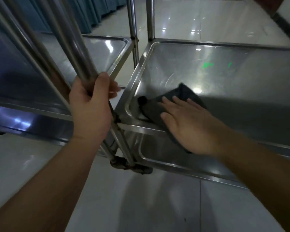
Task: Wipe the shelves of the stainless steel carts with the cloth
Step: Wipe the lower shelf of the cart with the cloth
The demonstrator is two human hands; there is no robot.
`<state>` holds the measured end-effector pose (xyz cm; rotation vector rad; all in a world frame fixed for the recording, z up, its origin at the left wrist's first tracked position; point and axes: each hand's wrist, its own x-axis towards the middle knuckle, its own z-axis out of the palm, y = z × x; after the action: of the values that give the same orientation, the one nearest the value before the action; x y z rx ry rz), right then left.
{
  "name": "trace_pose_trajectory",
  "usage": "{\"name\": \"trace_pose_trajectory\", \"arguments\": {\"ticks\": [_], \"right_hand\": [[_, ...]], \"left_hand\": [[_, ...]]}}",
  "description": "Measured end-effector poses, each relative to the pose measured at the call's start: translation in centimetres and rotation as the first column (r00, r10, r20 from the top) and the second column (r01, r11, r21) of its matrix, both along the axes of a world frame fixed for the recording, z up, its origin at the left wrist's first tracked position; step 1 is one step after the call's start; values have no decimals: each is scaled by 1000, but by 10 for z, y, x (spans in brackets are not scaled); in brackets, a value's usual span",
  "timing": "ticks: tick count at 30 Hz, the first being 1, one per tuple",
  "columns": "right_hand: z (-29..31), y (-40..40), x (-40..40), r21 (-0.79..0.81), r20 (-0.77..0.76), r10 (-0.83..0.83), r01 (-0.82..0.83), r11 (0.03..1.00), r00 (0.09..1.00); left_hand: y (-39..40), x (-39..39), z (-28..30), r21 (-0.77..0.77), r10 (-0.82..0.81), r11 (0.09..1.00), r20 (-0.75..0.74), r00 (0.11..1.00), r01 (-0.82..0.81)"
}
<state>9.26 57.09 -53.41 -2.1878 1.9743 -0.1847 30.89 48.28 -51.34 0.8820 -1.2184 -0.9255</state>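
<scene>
A dark grey cloth (159, 104) lies in the near left corner of the right cart's steel shelf (224, 74). My right hand (189, 121) presses flat on the cloth with straight fingers, and part of the cloth hangs over the shelf's front rim. My left hand (90, 108) grips the upright steel post (77, 52) at that cart's near left corner. Below the wiped shelf a lower shelf (171, 156) shows.
A second steel cart (84, 52) stands to the left, its shelves close beside the right cart. Castor wheels (124, 164) sit under the posts. Glossy white floor tiles (140, 198) lie all round. Blue curtains (90, 10) hang at the far left.
</scene>
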Motion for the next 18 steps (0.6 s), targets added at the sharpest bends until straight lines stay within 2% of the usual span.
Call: {"name": "trace_pose_trajectory", "arguments": {"ticks": [2, 3, 5, 8, 11, 14, 16, 18], "right_hand": [[-5, 19, -50, -80, -147, -151, 140, 987, 978], [-4, 22, -74, -58, -172, -261, 255, 965, 950], [-2, 11, -107, 43, -161, -459, 470, 881, 874], [-3, -36, -96, 60, -157, -546, 560, 826, 823], [2, -87, -28, 19, -124, -427, 432, 901, 896], [5, -104, 44, -28, -53, -114, 113, 993, 992], [4, -92, 70, -21, 7, 112, -111, 994, 994], [1, -74, 64, -2, 43, 244, -244, 970, 969]], "left_hand": [[-3, 1, -2, 30, -14, 999, 5, 1000, 14], [-4, 1, -2, 38, 0, 999, 16, 1000, 0], [-4, -2, -4, 36, 39, 999, 42, 998, -41], [-4, -8, -5, 25, 110, 994, 40, 993, -111], [-3, -11, -4, 21, 144, 989, 33, 989, -145], [-4, -12, -3, 25, 174, 984, 35, 984, -175], [-5, -12, -3, 19, 185, 982, 43, 982, -186], [-5, -12, -3, 18, 183, 983, 43, 982, -184]]}}
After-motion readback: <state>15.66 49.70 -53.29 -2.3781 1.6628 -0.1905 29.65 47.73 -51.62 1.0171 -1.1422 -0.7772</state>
